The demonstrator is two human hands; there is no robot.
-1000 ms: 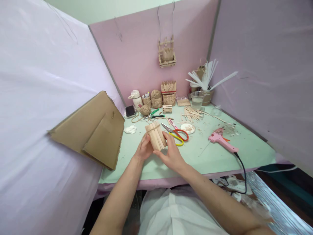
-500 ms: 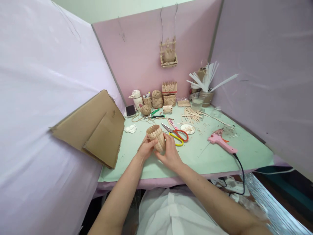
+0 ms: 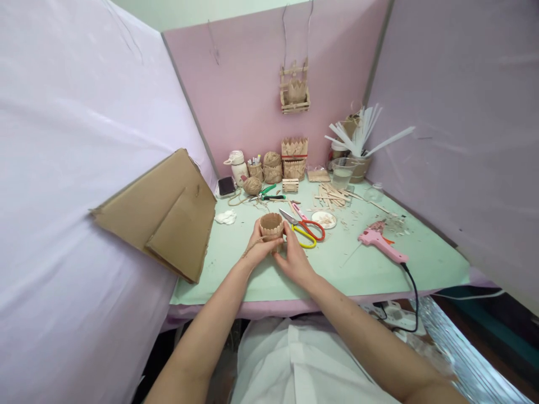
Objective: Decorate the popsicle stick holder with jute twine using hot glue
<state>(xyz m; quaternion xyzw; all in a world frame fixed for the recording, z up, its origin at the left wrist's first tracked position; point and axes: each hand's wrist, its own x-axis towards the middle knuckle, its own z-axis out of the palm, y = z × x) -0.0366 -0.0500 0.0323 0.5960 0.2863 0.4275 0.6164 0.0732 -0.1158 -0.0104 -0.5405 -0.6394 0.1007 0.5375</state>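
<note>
Between my hands is a small round cup made of wooden craft sticks [image 3: 272, 224], its open top facing up toward me. My left hand [image 3: 261, 249] wraps its left and near side, the thumb lying across the front. A strand of twine [image 3: 252, 247] runs over that hand by the cup. From the right, my right hand [image 3: 293, 255] grips the cup's side and lower part. The cup's base is hidden by my fingers. Just right of the cup lie open scissors [image 3: 309, 231] with one red and one yellow handle.
A pink glue gun [image 3: 383, 244] lies at right, its cord hanging off the table edge. A white dish [image 3: 324, 219], loose craft sticks [image 3: 332, 194], pliers [image 3: 272, 197] and a twine ball [image 3: 252, 186] lie farther back. A cardboard sheet [image 3: 168, 213] leans at left.
The cup has turned from tilted, with its slatted side showing, to more upright with its opening toward me. Both hands have shifted their hold on it. The view has moved slightly.
</note>
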